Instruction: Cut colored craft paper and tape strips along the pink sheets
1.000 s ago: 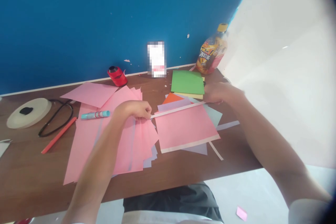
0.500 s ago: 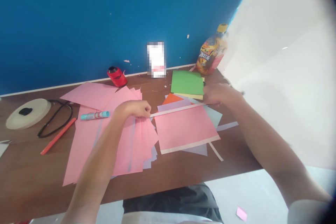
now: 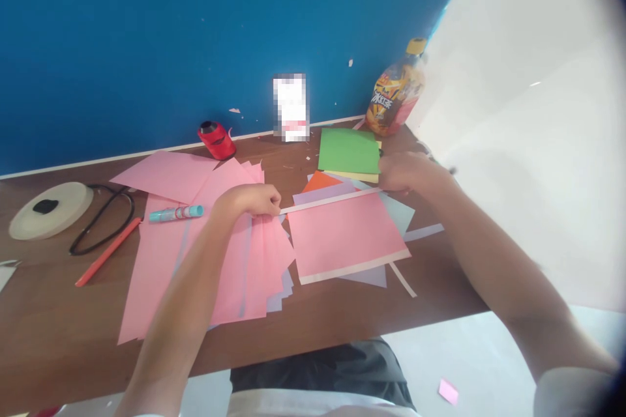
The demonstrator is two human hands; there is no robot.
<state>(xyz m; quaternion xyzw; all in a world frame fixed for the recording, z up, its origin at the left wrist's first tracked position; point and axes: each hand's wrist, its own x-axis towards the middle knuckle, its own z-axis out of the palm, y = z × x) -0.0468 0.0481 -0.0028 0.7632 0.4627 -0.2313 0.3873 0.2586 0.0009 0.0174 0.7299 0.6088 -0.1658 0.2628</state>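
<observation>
Pinching the left end of a pale paper strip (image 3: pixel 330 201) in the left hand (image 3: pixel 247 201), fingers curled almost shut and resting over a fan of pink paper sheets (image 3: pixel 254 267). Closing the right hand (image 3: pixel 408 172) over the strip's other end, with the fingers bunched and the exact grip hidden behind them. Stretching straight between both hands, slightly tilted, and running along the top edge of a pink sheet (image 3: pixel 342 238), the strip is hovering at or just above that edge; whether the two are touching is hard to tell. Showing along that sheet's lower edge, a matching pale band (image 3: pixel 355 267) is lying flat. Peeking out beneath it are a pale blue sheet (image 3: pixel 398 215) and a lilac sheet (image 3: pixel 323 194). Sitting beyond the right hand, a green sheet (image 3: pixel 348 151) is topping a yellow sheet (image 3: pixel 352 177), beside an orange sheet (image 3: pixel 320 181). Lying left of the left hand, a glue stick (image 3: pixel 176 213) is resting on pink paper, near a red marker (image 3: pixel 108 251) and a looped black cable (image 3: pixel 100 221). Standing against the blue wall (image 3: pixel 147 45), a plastic drink bottle (image 3: pixel 396 94) is occupying the far corner of the wooden table (image 3: pixel 317 313).
</observation>
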